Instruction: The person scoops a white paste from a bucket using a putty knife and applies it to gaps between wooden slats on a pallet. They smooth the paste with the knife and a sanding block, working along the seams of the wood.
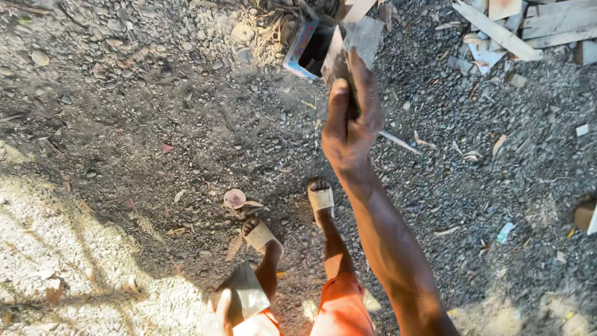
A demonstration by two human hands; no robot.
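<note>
1. My right hand (349,127), in the upper middle of the frame, is closed around a flat grey slab (348,46), thumb along its near side, fingers wrapped behind.
2. My left hand (216,317), at the bottom edge left of centre, grips a smaller pale piece (247,289); how tightly the fingers close, I cannot tell.
3. Just behind the slab, a blue-rimmed box (306,46) lies on the ground at the top of the frame.
4. Below, my feet in pale sandals (321,199) stand on dark gravel (186,124).
5. Wood offcuts (528,28) are piled in the upper right corner.
6. Sunlit pale gravel (50,249) fills the lower left.
</note>
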